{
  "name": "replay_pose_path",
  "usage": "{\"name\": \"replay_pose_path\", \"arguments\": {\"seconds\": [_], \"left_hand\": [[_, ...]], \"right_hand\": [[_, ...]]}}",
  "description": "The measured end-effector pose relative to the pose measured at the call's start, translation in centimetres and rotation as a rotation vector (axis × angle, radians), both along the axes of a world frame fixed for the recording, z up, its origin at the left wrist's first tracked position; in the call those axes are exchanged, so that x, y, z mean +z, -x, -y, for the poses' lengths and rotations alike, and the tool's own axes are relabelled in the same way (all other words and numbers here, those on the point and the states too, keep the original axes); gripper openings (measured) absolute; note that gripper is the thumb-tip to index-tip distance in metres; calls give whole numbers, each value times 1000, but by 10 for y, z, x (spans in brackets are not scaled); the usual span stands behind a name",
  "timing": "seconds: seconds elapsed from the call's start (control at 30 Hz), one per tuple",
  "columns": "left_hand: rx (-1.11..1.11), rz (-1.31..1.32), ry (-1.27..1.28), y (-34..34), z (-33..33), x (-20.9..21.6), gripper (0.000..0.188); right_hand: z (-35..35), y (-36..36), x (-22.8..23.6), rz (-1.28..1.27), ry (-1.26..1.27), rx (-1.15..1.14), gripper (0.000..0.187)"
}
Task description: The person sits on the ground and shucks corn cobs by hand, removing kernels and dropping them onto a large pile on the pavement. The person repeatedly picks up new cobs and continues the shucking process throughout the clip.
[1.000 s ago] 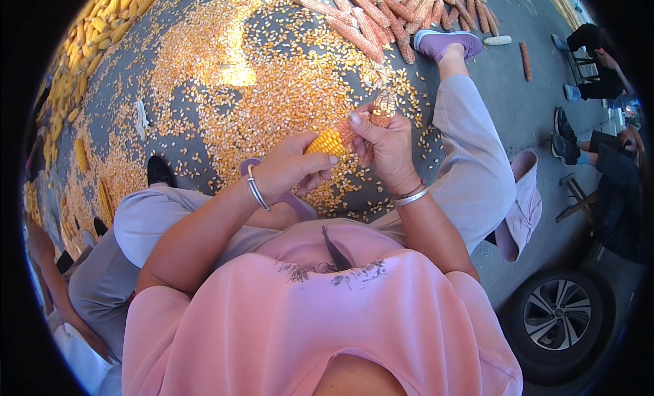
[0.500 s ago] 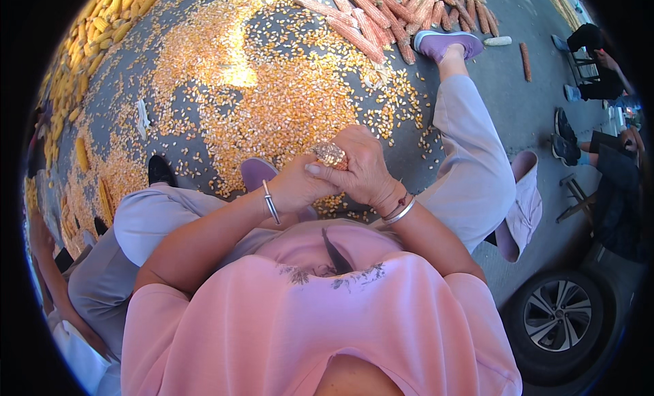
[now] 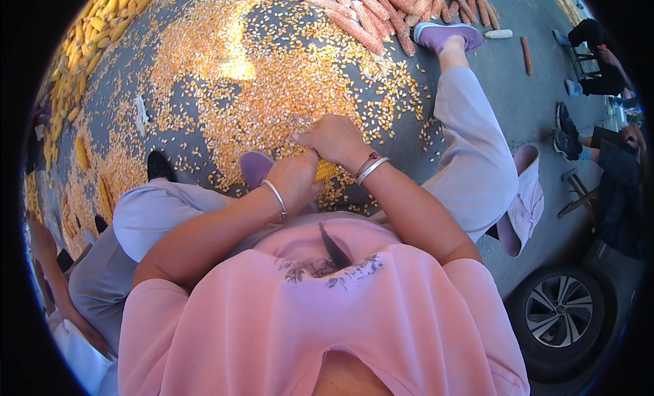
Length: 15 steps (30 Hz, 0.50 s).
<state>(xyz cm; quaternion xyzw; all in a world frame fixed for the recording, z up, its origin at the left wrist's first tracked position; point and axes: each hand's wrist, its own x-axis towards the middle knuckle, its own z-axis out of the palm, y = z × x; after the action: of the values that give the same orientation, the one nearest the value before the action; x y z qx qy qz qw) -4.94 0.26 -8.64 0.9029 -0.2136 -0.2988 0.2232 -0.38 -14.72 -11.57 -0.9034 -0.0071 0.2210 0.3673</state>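
My left hand (image 3: 295, 179) is wrapped round a corn cob (image 3: 327, 170) in front of my lap. Yellow kernels still on the cob show between my hands, and my fingers cover much of the rest. Just beyond, my right hand (image 3: 335, 141) is closed over the cob's far part, its thumb side against my left hand. Under and past both hands, loose yellow kernels (image 3: 272, 96) spread across the dark ground.
Stripped reddish cobs (image 3: 402, 11) lie heaped at the far right of the kernels, by my purple shoe (image 3: 449, 36). Unshelled yellow corn (image 3: 102, 28) is piled far left. People sit at both sides. A car wheel (image 3: 560, 310) stands at lower right.
Both hands have shifted and the cob has turned. Its tip, seen between my hands before, now gives way to a yellow side. My right hand has moved left and slightly away from me.
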Motion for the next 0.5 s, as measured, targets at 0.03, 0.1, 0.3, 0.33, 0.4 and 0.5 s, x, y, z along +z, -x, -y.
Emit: {"name": "replay_pose_path", "arguments": {"seconds": [0.03, 0.1, 0.3, 0.33, 0.4, 0.5], "left_hand": [[2, 23, 8, -5, -2, -1, 39], [22, 35, 66, -11, -3, 2, 40], [167, -50, 311, -21, -6, 5, 40], [192, -77, 348, -24, -7, 6, 40], [221, -161, 413, -27, -7, 8, 40], [283, -390, 484, -31, -4, 22, 37]], "right_hand": [[5, -3, 1, -87, -80, -58, 61], [21, -8, 13, -221, -455, -248, 61], [52, 3, 37, -221, -709, -361, 59], [55, 6, 38, -219, -676, -349, 58], [59, 10, 39, -207, -622, -337, 57], [58, 15, 37, -158, -581, -353, 57]]}}
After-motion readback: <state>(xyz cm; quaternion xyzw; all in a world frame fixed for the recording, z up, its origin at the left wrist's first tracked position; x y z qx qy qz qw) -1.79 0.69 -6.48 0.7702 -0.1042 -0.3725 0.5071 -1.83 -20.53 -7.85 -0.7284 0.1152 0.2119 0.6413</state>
